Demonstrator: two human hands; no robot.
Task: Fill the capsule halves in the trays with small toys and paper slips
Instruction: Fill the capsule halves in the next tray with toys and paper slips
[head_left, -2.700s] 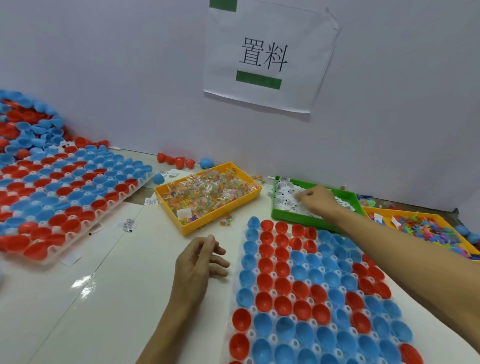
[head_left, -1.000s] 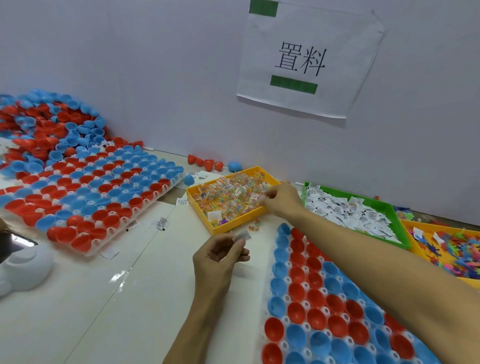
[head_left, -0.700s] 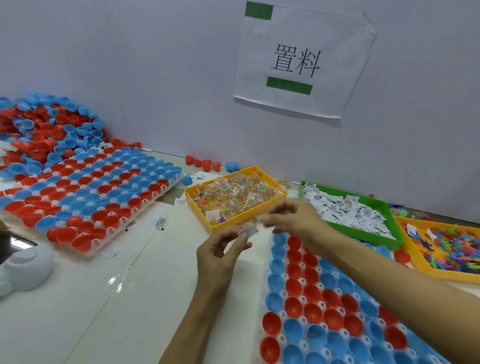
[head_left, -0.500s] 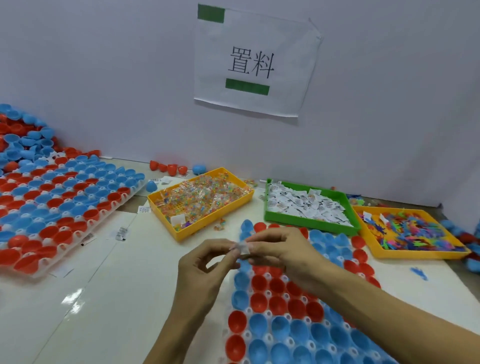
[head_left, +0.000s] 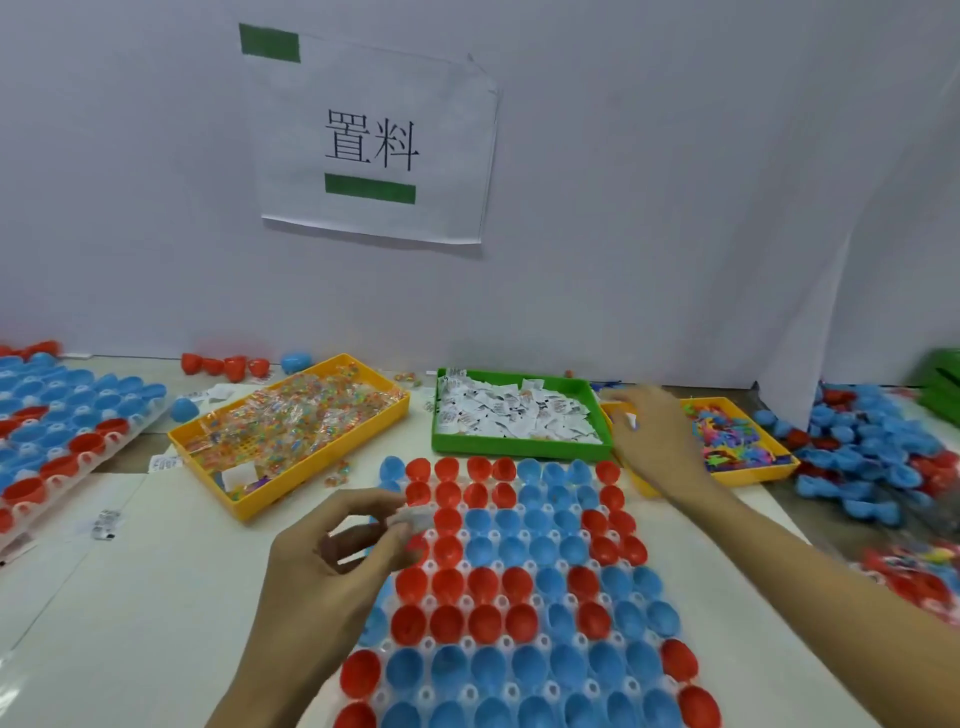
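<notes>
Reaching out to the far right, the right hand stretches over the near-left corner of the yellow bin of coloured toys, fingers loosely spread and motion-blurred; whether anything is pinched there cannot be told. A small pale fleck shows near its fingers, too smeared to name.

Meanwhile the left hand hovers at the left edge of the capsule tray, thumb and fingertips pinching a small pale packet, a toy packet, a slip or both pressed together by the look of it. It sits just above the tray's upper-left rows, likely parked there so the contents can drop straight into a cup once the set is complete.

The tray holds red and blue capsule halves, open side up, and none of the visible ones shows anything inside. So filling on this tray looks barely begun.

Supplies line up behind it within easy reach: a yellow bin of bagged beads on the left, a green bin of paper slips in the middle, the toys on the right. A second tray lies off to the left on the table, cut by the frame. Loose halves heap up at the right, blurred. The left forearm hides the tray's near-left cups.
</notes>
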